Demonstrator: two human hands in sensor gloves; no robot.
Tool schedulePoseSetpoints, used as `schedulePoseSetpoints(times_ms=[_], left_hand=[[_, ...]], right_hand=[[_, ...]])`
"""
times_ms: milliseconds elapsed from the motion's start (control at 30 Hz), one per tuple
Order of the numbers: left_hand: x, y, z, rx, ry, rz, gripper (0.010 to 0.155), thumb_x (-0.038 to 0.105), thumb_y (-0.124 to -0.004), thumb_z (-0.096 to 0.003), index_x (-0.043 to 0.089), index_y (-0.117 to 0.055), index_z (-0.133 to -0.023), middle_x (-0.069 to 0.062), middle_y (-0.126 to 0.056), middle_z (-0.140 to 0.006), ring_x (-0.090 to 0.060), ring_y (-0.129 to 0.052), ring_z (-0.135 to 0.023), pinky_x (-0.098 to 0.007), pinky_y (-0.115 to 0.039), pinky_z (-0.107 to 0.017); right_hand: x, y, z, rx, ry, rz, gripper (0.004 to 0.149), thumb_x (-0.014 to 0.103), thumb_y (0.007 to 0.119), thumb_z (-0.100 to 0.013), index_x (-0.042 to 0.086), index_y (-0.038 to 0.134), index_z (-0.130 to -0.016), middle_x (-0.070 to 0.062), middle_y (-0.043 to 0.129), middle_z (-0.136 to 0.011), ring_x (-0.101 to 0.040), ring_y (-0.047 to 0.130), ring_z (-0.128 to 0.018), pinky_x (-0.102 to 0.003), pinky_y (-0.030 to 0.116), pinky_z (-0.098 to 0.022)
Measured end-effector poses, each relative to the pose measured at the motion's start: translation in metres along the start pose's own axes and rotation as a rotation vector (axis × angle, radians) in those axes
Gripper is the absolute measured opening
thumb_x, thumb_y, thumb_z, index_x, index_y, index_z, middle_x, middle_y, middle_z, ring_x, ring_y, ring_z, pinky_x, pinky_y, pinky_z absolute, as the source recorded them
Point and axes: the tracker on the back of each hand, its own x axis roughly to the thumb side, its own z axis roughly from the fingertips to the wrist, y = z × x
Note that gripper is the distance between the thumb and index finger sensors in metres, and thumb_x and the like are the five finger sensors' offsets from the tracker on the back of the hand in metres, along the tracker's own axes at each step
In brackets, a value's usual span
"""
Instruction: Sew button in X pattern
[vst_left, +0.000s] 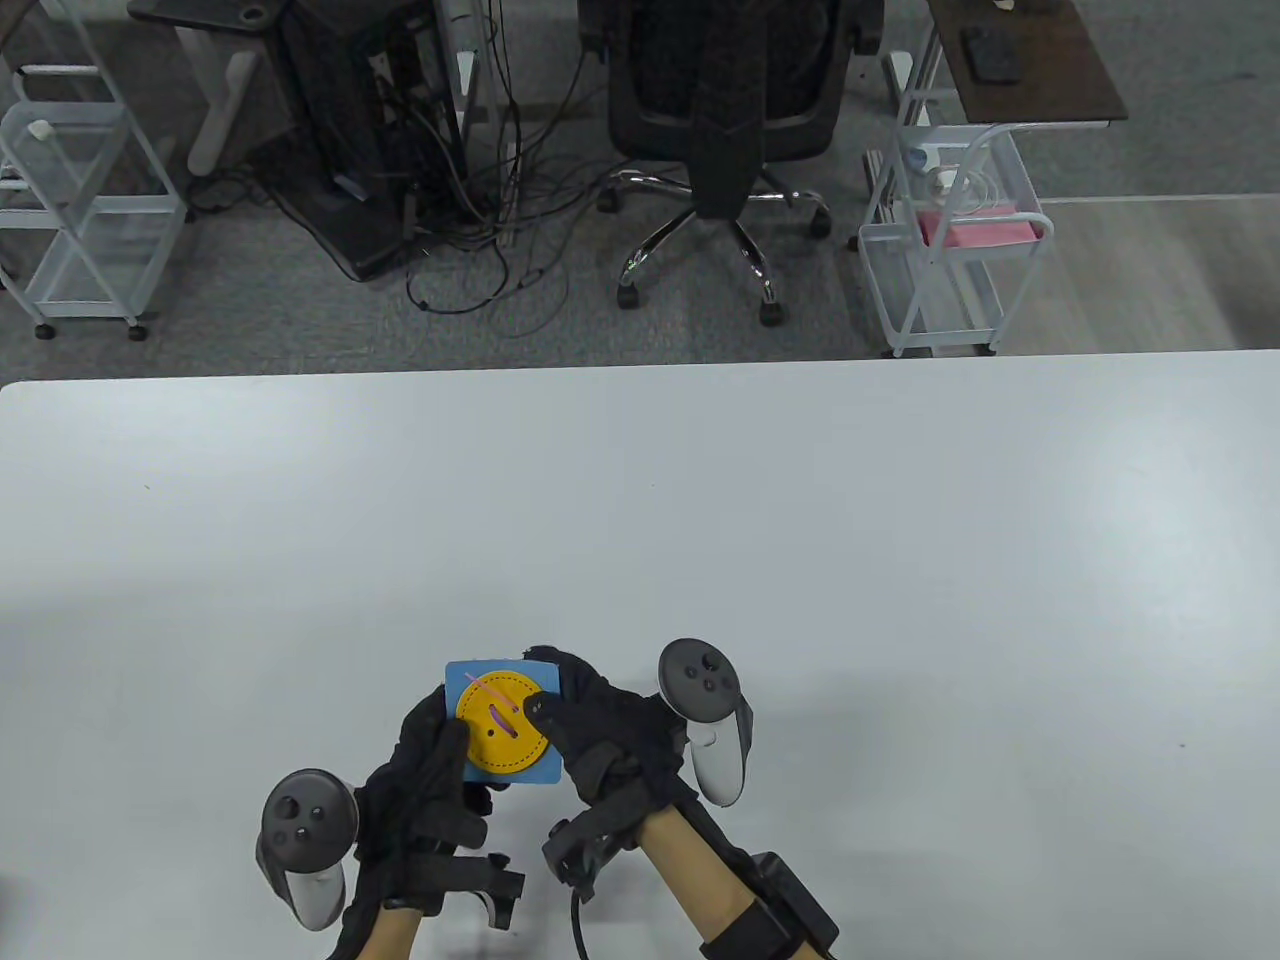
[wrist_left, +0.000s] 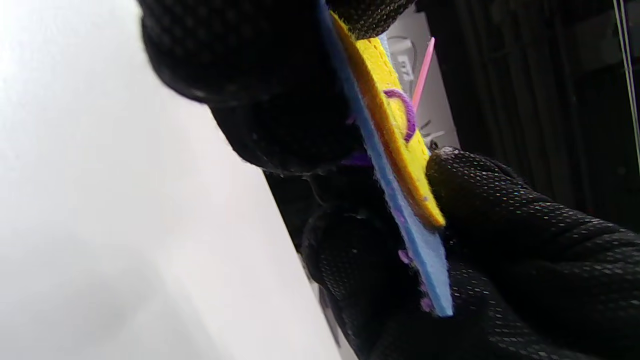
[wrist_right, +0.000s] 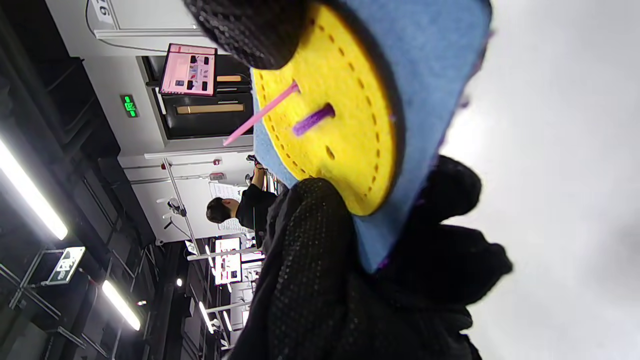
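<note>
I've got the blue felt square (vst_left: 548, 770) with its round yellow felt button (vst_left: 500, 735) pinched by both grips, left hand (vst_left: 425, 790) and right hand (vst_left: 600, 735), above the white desk (vst_left: 800, 550); pink plastic needle (wrist_right: 260, 114) beside the purple yarn stitch (wrist_right: 313, 119), so I'd draw it clear, then aim diagonally

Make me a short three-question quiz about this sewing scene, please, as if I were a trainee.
1. True or false: the pink needle sticks out of the front of the yellow felt button.
2. What colour is the stitch already on the button? A green, B purple, C white.
3. Fill in: the button lies on a ____ felt square, held above the table by the left hand and right hand.

Key: 1 true; 2 B; 3 blue.
</note>
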Motion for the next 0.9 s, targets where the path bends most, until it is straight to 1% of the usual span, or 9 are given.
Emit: schedulePoseSetpoints(times_ms=[33, 100, 167, 267, 333, 400, 500, 633, 900], left_hand=[[0.001, 0.0, 0.001, 0.011, -0.008, -0.033, 0.051, 0.017, -0.063, -0.0596, -0.007, -0.054, -0.104, -0.026, -0.086, -0.077, -0.025, -0.105, -0.04, -0.022, -0.094, -0.023], [0.003, 0.001, 0.001, 0.018, -0.032, -0.101, 0.059, 0.018, -0.065, -0.0599, -0.002, -0.04, -0.11, -0.031, -0.074, -0.089, -0.035, -0.1, -0.056, -0.032, -0.092, -0.034], [0.006, 0.0, 0.001, 0.008, -0.084, -0.159, 0.063, 0.018, -0.065, -0.0601, 0.008, -0.03, -0.112, -0.036, -0.056, -0.102, -0.048, -0.085, -0.078, -0.047, -0.084, -0.051], [0.009, -0.001, 0.0, -0.018, -0.148, -0.214, 0.061, 0.016, -0.063, -0.0602, 0.014, -0.033, -0.113, -0.036, -0.042, -0.109, -0.058, -0.065, -0.092, -0.058, -0.074, -0.06], [0.011, -0.003, 0.0, -0.039, -0.174, -0.237, 0.057, 0.015, -0.063, -0.06, 0.015, -0.04, -0.112, -0.035, -0.038, -0.111, -0.061, -0.056, -0.095, -0.061, -0.07, -0.063], [0.012, -0.005, 0.001, -0.062, -0.198, -0.246, 0.055, 0.016, -0.062, -0.0601, 0.012, -0.045, -0.112, -0.036, -0.034, -0.112, -0.064, -0.049, -0.097, -0.064, -0.066, -0.064], [0.01, -0.008, 0.0, -0.127, -0.212, -0.178, 0.056, 0.025, -0.063, -0.0617, 0.007, -0.047, -0.112, -0.039, -0.026, -0.113, -0.067, -0.037, -0.097, -0.069, -0.059, -0.066], [0.007, -0.007, -0.001, -0.127, -0.202, -0.117, 0.057, 0.032, -0.066, -0.0619, 0.009, -0.052, -0.112, -0.039, -0.021, -0.113, -0.069, -0.028, -0.096, -0.073, -0.05, -0.067], [0.005, -0.007, -0.002, -0.128, -0.179, -0.112, 0.048, 0.039, -0.072, -0.0593, 0.019, -0.07, -0.103, -0.037, -0.026, -0.114, -0.068, -0.026, -0.096, -0.076, -0.046, -0.066]], right_hand=[[-0.001, 0.0, 0.0, 0.002, 0.005, -0.019, 0.053, 0.02, 0.07, -0.055, 0.011, 0.052, -0.104, -0.017, 0.077, -0.094, -0.032, 0.092, -0.076, -0.046, 0.077, -0.058], [-0.003, 0.0, -0.001, 0.003, 0.008, -0.037, 0.053, 0.02, 0.07, -0.055, 0.011, 0.053, -0.104, -0.017, 0.077, -0.094, -0.031, 0.092, -0.076, -0.046, 0.077, -0.058], [-0.005, 0.0, -0.001, 0.002, 0.008, -0.044, 0.053, 0.02, 0.07, -0.055, 0.011, 0.053, -0.104, -0.017, 0.077, -0.094, -0.031, 0.092, -0.076, -0.046, 0.077, -0.058], [-0.005, 0.0, 0.0, 0.014, 0.008, -0.06, 0.052, 0.02, 0.07, -0.055, 0.011, 0.053, -0.104, -0.017, 0.077, -0.094, -0.031, 0.092, -0.076, -0.046, 0.077, -0.058], [-0.005, 0.0, 0.0, 0.015, 0.007, -0.056, 0.052, 0.02, 0.07, -0.055, 0.011, 0.053, -0.104, -0.017, 0.077, -0.094, -0.031, 0.092, -0.076, -0.046, 0.077, -0.058], [-0.005, 0.001, 0.0, 0.018, 0.005, -0.044, 0.052, 0.02, 0.07, -0.055, 0.011, 0.053, -0.104, -0.017, 0.077, -0.094, -0.031, 0.092, -0.076, -0.046, 0.077, -0.058], [-0.006, 0.004, 0.001, 0.03, 0.006, -0.03, 0.052, 0.019, 0.069, -0.055, 0.011, 0.053, -0.104, -0.017, 0.077, -0.094, -0.031, 0.092, -0.075, -0.046, 0.077, -0.058], [-0.007, 0.005, 0.001, 0.027, 0.011, -0.019, 0.052, 0.019, 0.069, -0.055, 0.011, 0.053, -0.103, -0.017, 0.077, -0.094, -0.031, 0.093, -0.075, -0.047, 0.077, -0.058], [-0.01, 0.009, 0.002, 0.012, 0.012, 0.043, 0.051, 0.018, 0.069, -0.055, 0.01, 0.054, -0.103, -0.018, 0.078, -0.093, -0.032, 0.094, -0.073, -0.046, 0.079, -0.055]])
